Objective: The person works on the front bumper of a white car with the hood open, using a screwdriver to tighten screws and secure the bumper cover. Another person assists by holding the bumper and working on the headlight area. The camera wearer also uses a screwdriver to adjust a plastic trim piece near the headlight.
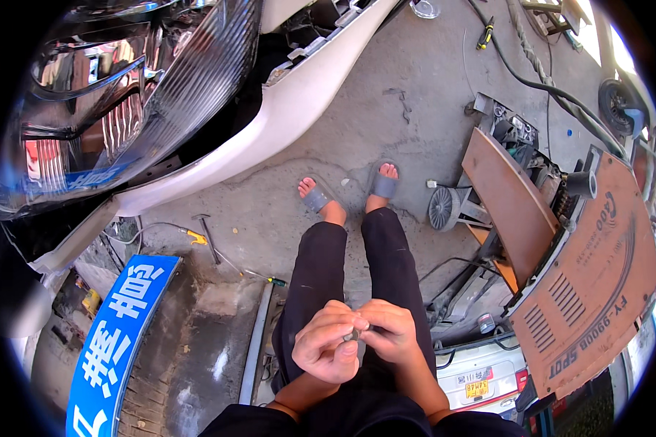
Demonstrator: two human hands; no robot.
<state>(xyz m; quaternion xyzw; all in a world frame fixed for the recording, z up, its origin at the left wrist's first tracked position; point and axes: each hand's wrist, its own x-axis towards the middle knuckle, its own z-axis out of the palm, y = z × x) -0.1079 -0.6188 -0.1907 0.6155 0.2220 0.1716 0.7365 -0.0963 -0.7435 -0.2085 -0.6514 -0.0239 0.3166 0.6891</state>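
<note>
Above my lap, my left hand [326, 344] and my right hand [388, 331] meet with their fingertips pinched together. Between the fingertips shows a small greyish round thing [353, 335], too small to name. Both hands are closed on it, and the fingers cover most of it. Beyond the hands, at the upper left, stands a vehicle front with a large clear headlight [175, 95] and a white bumper [291, 120] partly away from the body.
At lower left lies a blue sign [127, 328] with white lettering. Near it are a hammer-like tool [208, 239], a yellow-handled tool [196, 237] and a green-handled screwdriver [275, 281]. A brown welding machine [590, 284] with a wheel [443, 208] stands right. A cable [517, 76] crosses the floor.
</note>
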